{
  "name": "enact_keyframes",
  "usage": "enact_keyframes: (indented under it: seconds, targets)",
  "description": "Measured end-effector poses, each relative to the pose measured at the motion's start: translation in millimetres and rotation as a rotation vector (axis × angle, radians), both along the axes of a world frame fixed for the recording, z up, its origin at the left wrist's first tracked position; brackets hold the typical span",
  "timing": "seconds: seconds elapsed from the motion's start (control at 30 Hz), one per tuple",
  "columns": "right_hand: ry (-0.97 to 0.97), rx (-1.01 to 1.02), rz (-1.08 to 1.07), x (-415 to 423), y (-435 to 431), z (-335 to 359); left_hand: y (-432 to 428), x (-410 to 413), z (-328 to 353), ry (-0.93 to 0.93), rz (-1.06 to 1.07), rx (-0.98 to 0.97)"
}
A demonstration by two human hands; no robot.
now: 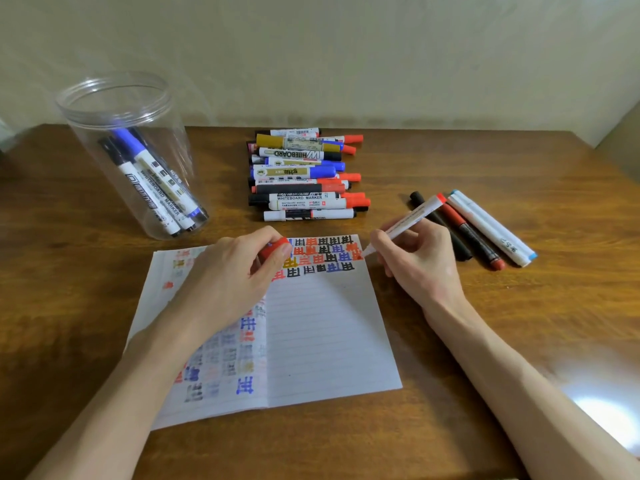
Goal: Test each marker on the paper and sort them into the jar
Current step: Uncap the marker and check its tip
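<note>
Findings on legible print:
- White marker [298, 154] in the pile [304, 174]: "WHITEBOARD", upside down to the viewer.
- White marker [299, 197] nearer the pile's front: "WHITEBOARD MARKER".
- Marker [154, 190] inside the jar [114, 98]: "WHITEBOARD MARKER".
- Other barrel print is illegible.

Desk [519, 161]: dark brown wood, visible grain, glossy finish. Its back edge meets the wall [346, 46], which is plain pale cream, faintly mottled, with a darker smudged strip along the joint. Bright white glare patch [602, 410] on the desk surface, front right. Tan slanted surface [623, 143] at the far right edge, can't tell what. Blurred greyish object [5, 136] at the far left edge.
</note>
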State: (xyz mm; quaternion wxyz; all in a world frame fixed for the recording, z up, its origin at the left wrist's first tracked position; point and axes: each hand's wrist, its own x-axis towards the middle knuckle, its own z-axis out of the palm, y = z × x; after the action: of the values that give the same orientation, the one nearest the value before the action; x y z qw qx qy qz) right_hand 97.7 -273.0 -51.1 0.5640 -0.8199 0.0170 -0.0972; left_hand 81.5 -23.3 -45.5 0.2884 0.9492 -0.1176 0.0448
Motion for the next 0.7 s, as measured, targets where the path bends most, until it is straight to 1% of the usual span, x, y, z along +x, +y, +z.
enact_keyframes:
  seconds: [0.13,0.5,0.7]
  targets:
    - [-0.016,-0.039,-0.005,1.0,-0.5,-1.8,-0.6,-0.5,-0.1,-0.021,-0.001,0.036]
    - [-0.032,-0.119,0.035,1.7,-0.4,-3.5,-1.4,-0.3,1.4,-0.002,-0.006,0.049]
    - [-0.041,-0.098,0.016,0.3,-1.8,-2.5,-1.8,-0.2,1.4,0.002,-0.003,0.061]
